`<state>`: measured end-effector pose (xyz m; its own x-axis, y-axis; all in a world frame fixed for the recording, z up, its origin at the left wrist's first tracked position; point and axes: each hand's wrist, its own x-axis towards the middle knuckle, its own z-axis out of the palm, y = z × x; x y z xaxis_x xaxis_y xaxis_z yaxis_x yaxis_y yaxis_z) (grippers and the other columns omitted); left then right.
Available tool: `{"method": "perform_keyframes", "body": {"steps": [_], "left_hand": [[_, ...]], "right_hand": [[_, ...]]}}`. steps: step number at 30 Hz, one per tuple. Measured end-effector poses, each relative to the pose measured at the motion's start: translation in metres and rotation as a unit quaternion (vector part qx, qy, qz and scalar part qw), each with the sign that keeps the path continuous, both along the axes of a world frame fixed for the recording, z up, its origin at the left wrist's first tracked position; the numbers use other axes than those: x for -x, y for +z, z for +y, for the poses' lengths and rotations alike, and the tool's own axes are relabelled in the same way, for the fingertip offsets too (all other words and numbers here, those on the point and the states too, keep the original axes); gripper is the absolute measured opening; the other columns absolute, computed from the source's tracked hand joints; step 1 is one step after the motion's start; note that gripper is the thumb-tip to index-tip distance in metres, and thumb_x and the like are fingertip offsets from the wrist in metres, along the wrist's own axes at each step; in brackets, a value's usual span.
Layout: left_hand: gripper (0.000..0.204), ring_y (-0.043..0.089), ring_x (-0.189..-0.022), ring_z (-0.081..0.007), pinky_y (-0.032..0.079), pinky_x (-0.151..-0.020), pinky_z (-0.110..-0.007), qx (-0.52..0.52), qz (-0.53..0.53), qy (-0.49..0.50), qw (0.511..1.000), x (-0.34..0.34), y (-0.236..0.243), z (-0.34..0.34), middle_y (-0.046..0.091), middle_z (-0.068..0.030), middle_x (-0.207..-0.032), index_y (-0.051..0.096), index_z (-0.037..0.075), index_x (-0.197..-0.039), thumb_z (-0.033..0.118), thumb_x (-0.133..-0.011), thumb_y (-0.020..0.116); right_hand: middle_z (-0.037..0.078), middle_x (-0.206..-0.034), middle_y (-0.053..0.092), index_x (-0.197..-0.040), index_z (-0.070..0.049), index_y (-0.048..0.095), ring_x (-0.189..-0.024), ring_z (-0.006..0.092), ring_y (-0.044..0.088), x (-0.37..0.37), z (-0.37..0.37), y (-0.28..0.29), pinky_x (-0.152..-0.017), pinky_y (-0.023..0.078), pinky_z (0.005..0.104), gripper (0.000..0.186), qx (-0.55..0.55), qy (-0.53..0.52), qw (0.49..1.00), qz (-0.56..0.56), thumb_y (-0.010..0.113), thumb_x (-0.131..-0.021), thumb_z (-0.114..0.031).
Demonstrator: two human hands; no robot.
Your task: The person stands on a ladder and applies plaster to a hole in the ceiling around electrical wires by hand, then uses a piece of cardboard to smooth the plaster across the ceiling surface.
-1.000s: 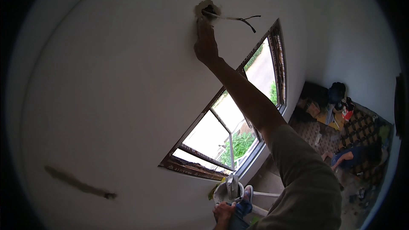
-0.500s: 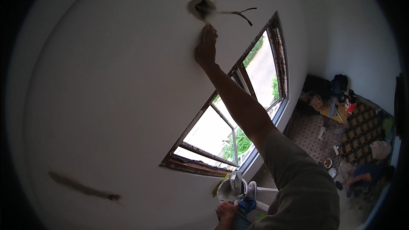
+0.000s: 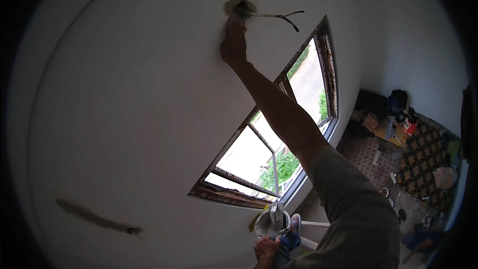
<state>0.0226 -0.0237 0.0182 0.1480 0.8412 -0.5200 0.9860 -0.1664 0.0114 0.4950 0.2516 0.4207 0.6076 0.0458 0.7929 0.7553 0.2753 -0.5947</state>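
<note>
Wall hole (image 3: pixel 242 8), right hand (image 3: pixel 233 45) at its lower edge, grip unclear; protruding forked cable (image 3: pixel 269 16) alongside, window (image 3: pixel 244 152) and bucket (image 3: pixel 264 229) below.

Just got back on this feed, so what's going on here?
A person has the right hand raised to the wall, fingers at the lower edge of a rough hole. A cable with two dark split ends sticks out of it. Whether that hand holds anything is too dark to tell. The left hand is down by a bucket below the window. Another person is partly visible at lower right.
</note>
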Motion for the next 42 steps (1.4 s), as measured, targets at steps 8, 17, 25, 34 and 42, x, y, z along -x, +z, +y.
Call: {"method": "perform_keyframes", "body": {"steps": [8, 17, 25, 34, 42], "left_hand": [[0.059, 0.06, -0.115, -0.035, 0.044, -0.1, -0.045, -0.016, 0.006, -0.007, 1.0, 0.009, -0.006, 0.009, 0.068, -0.014, -0.117, 0.073, 0.012, -0.11, 0.06, -0.076, 0.062], [0.059, 0.06, -0.114, -0.036, 0.045, -0.099, -0.046, -0.042, 0.01, 0.001, 0.999, 0.012, -0.003, 0.002, 0.068, -0.0136, -0.117, 0.073, 0.012, -0.109, 0.06, -0.077, 0.063], [0.061, 0.06, -0.115, -0.0359, 0.045, -0.098, -0.046, -0.056, 0.005, -0.033, 0.998, 0.006, -0.019, 0.007, 0.068, -0.0137, -0.119, 0.073, 0.011, -0.109, 0.062, -0.077, 0.062], [0.052, 0.064, -0.107, -0.036, 0.05, -0.092, -0.046, -0.01, -0.005, -0.05, 0.999, -0.01, 0.024, 0.007, 0.069, -0.0178, -0.113, 0.067, 0.008, -0.116, 0.048, -0.085, 0.056], [0.039, 0.07, -0.095, -0.0354, 0.056, -0.082, -0.047, -0.14, -0.029, -0.105, 0.984, 0.023, -0.008, -0.011, 0.072, -0.0182, -0.099, 0.074, 0.009, -0.101, 0.038, -0.089, 0.052]], "right_hand": [[0.031, -0.143, 0.034, -0.142, 0.009, 0.03, -0.135, 0.0457, 0.033, 0.0, -0.002, -0.031, -0.115, 0.026, 0.0493, 0.062, -0.079, -0.006, 0.996, 0.041, 0.037, -0.081, 0.013], [0.033, -0.153, 0.022, -0.148, 0.01, 0.022, -0.146, 0.0462, 0.015, 0.013, 0.008, 0.012, -0.122, 0.014, 0.0487, 0.067, -0.027, 0.003, 0.999, -0.042, 0.037, -0.082, 0.01], [0.033, -0.148, 0.026, -0.146, 0.013, 0.018, -0.143, 0.047, 0.02, 0.005, 0.014, 0.049, -0.119, 0.016, 0.0549, 0.074, -0.043, -0.039, 0.993, -0.103, 0.044, -0.077, 0.009], [0.019, -0.105, 0.049, -0.107, 0.006, 0.048, -0.1, 0.0359, 0.047, -0.104, -0.016, 0.088, -0.091, 0.039, 0.0442, 0.039, 0.011, -0.172, 0.98, -0.097, 0.061, -0.071, -0.001], [0.031, -0.146, 0.03, -0.144, 0.015, 0.022, -0.143, 0.0441, 0.022, -0.02, 0.01, 0.069, -0.119, 0.018, 0.0521, 0.068, 0.058, -0.132, 0.983, -0.114, 0.045, -0.081, 0.004]]}}
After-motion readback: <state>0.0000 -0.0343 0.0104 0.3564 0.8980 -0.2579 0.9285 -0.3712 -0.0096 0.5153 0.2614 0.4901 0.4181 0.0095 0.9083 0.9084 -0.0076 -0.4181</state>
